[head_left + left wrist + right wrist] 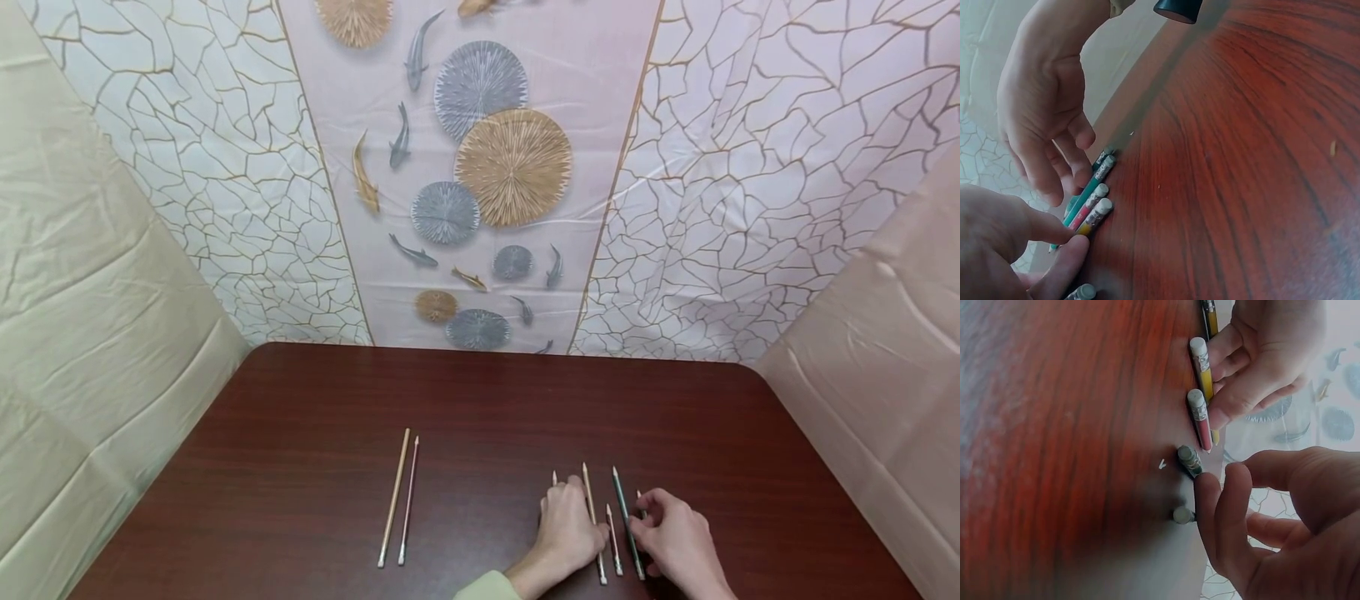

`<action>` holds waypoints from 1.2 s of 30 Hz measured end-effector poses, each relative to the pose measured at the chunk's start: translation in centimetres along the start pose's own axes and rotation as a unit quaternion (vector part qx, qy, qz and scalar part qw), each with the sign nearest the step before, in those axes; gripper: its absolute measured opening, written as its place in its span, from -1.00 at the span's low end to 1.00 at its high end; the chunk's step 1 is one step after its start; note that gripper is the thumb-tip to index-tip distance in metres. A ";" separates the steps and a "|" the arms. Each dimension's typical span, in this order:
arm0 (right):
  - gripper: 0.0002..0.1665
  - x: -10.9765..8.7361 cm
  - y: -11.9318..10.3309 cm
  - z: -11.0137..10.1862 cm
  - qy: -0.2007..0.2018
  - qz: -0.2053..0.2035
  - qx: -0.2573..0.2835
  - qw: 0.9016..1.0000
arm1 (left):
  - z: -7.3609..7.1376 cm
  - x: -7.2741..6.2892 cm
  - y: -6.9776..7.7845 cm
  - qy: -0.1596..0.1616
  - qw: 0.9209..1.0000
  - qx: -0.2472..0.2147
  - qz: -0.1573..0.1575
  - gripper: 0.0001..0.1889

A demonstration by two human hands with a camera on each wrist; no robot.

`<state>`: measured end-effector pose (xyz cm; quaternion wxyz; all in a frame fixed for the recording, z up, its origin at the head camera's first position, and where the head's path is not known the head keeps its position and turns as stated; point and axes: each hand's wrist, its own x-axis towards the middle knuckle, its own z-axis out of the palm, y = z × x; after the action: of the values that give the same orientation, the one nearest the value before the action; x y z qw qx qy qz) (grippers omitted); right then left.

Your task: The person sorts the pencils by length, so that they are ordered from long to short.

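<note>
My left hand (566, 527) pinches a yellow pencil (601, 563) between thumb and fingers, low against the table. Left of that hand, another pencil's tip (554, 477) pokes out, its body mostly covered. A shorter red pencil (614, 546) lies right beside the left thumb. Further right comes a green pencil (622, 497), with my right hand (681, 537) over its right side, fingers loosely bent and fingertips right at it. Partly hidden under the right hand is one more pencil (1183, 515), its eraser end visible in the right wrist view.
At the left of the dark wooden table (300, 467) lie a long yellow pencil (393, 500) and a thinner reddish pencil (409, 500), side by side. Patterned cloth (480, 250) hangs behind the table's far edge. Plain cloth (97, 333) lines the sides.
</note>
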<state>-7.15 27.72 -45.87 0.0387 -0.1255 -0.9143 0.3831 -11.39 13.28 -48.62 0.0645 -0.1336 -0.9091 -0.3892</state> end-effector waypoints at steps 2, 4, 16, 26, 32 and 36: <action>-0.75 0.0 -0.1 0.1 0.004 -0.006 -0.014 1.000 | 0.0 0.0 0.0 -0.002 1.000 -0.001 -0.004 -0.57; -0.75 0.0 -0.2 0.1 0.007 -0.009 -0.029 1.000 | 0.0 0.0 0.0 -0.002 1.000 0.001 -0.004 -0.57; -0.79 0.4 -1.0 0.2 0.015 -0.016 -0.129 0.991 | 0.1 0.1 0.0 0.005 1.000 0.009 0.006 -0.58; -0.78 0.9 -1.3 0.4 0.003 -0.017 -0.155 0.988 | 0.3 0.1 -0.1 0.003 1.000 0.005 -0.003 -0.61; -0.79 1.1 -1.3 0.5 -0.001 -0.021 -0.165 0.986 | 0.3 0.1 0.2 0.006 1.000 0.010 -0.005 -0.63; -0.80 1.2 -1.3 0.6 -0.004 -0.019 -0.169 0.985 | 0.3 0.2 0.4 0.006 1.000 0.020 -0.007 -0.63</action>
<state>-8.64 26.78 -45.38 0.0206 -0.1112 -0.9683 0.2229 -11.45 13.77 -48.55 0.0703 -0.1239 -0.9170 -0.3726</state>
